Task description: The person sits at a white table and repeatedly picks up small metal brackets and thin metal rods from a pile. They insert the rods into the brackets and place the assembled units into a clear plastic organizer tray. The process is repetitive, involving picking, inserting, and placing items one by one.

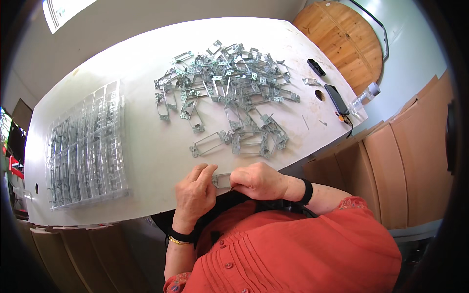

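Observation:
At the table's near edge, both my hands are around a small rectangular metal frame [223, 180]. My left hand [195, 192] is at its left end, fingers bent and close together, the thumb mostly hidden. Closed over the right end is my right hand [260, 181], its knuckles up and its fingertips out of sight. Just beyond lies a large loose pile of similar grey metal frames [229, 78]. The closest of these, a single frame [209, 144], rests a short way above my hands.
Clear plastic trays [122, 161] with rows of small metal parts stand on the left of the white table [151, 190]. Along the right side are a black phone [336, 100], a small black device [316, 67] and a plastic bottle [364, 97]. Cardboard boxes [386, 161] stand beyond the right edge.

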The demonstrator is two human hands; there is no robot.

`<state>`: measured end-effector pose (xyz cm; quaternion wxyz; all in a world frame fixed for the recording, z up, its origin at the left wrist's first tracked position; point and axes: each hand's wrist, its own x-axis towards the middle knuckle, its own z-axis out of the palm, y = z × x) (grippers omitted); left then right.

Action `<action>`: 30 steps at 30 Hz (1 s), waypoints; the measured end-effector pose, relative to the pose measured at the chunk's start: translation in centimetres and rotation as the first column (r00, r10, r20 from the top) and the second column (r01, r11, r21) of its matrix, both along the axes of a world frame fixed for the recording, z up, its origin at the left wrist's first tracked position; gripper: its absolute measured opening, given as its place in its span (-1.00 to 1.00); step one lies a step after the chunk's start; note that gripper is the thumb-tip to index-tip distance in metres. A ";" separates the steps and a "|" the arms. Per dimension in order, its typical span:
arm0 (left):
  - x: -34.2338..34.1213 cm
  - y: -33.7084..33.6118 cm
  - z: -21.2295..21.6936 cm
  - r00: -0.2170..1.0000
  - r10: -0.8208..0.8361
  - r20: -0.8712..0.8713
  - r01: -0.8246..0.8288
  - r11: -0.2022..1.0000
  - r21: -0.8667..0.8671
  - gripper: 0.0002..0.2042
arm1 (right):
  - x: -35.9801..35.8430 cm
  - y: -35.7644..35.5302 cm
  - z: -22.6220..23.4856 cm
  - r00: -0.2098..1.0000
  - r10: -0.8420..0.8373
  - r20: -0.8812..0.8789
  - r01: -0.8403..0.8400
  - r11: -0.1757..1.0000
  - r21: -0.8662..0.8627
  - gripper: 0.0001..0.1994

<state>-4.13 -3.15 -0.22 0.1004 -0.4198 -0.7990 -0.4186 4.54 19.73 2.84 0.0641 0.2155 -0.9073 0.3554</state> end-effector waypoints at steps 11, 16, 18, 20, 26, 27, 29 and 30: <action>0.2 -0.2 0.3 1.000 -0.008 0.005 0.008 1.000 -0.023 -0.61 | 2.0 4.3 1.1 0.932 -0.351 0.092 0.351 0.936 0.020 -0.86; 0.5 -0.7 1.1 0.999 -0.024 0.040 0.027 0.995 -0.092 -0.54 | 1.2 6.5 -0.3 0.877 -0.438 0.199 0.458 0.887 -0.064 -0.91; 0.7 -0.7 1.2 0.999 -0.030 0.019 0.033 0.991 -0.126 -0.51 | 0.5 7.2 -0.6 0.873 -0.467 0.143 0.483 0.868 -0.113 -0.90; 0.9 -0.6 1.1 0.999 -0.040 0.005 0.040 0.989 -0.142 -0.49 | -0.2 8.0 -0.9 0.859 -0.500 0.113 0.512 0.846 -0.147 -0.90; 1.2 -0.5 1.0 0.999 -0.029 -0.031 0.023 0.986 -0.164 -0.54 | -0.6 8.4 0.3 0.820 -0.557 0.128 0.570 0.814 -0.110 -0.90; 1.2 -0.5 0.9 0.999 -0.027 -0.031 0.021 0.988 -0.153 -0.55 | -0.3 8.0 0.6 0.821 -0.558 0.121 0.570 0.813 -0.118 -0.90; 1.2 -0.5 0.6 0.999 -0.022 -0.032 0.018 0.991 -0.131 -0.59 | -0.2 7.2 1.1 0.861 -0.504 0.067 0.508 0.850 -0.139 -0.89; 1.3 -0.5 0.5 1.000 -0.013 -0.028 0.009 0.992 -0.122 -0.60 | -0.2 6.7 1.2 0.878 -0.478 0.038 0.478 0.866 -0.149 -0.89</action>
